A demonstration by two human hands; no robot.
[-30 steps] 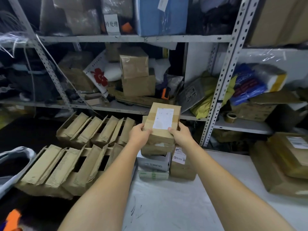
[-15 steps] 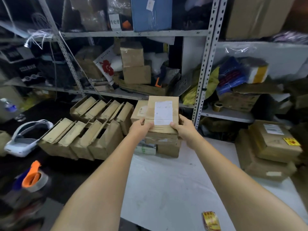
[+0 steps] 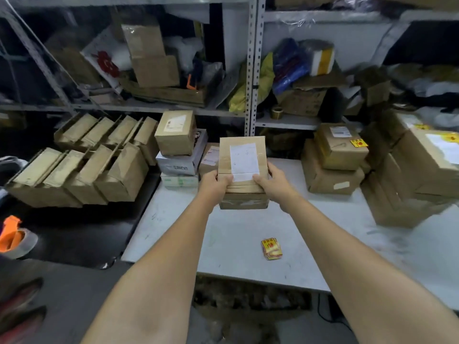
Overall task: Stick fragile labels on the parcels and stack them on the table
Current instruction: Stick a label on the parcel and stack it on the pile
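- The brown cardboard parcel with a white shipping slip (image 3: 243, 167) has come away from the stack at the back left of the table and now sits nearer the middle, above open tabletop; the view has swung right, bringing the yellow-stickered boxes into frame.
- Far left, off the table: rows of open-flapped cardboard cartons (image 3: 82, 165) stand packed side by side, apparently waiting stock, with an orange-handled tape dispenser (image 3: 15, 238) below them.
- Back left corner of the table: a small sealed brown box (image 3: 175, 135) tops a white printed carton (image 3: 182, 162), a stack showing no yellow sticker, so likely still to be labelled.
- Left hand (image 3: 214, 186) is curled round the parcel's near left corner, thumb on top; right hand (image 3: 273, 184) mirrors it on the near right corner. Both grip the box firmly, slip facing up, probably to keep the top free for a sticker.
- Whether the parcel's base touches the table cannot be told; it seems just above it or just landing.
- Near the front edge, apart from the hands: a small pad of red-and-yellow fragile labels (image 3: 272, 249) lies within easy reach.
- Right: 2 stacked brown boxes with a yellow sticker on the upper one (image 3: 340, 150), beside a taller pile of large labelled cartons (image 3: 427, 167), look like the finished stack.
- The pale grey tabletop (image 3: 238, 227) is scuffed; grey slotted-steel shelving (image 3: 253, 70) behind is crammed with bags and boxes.
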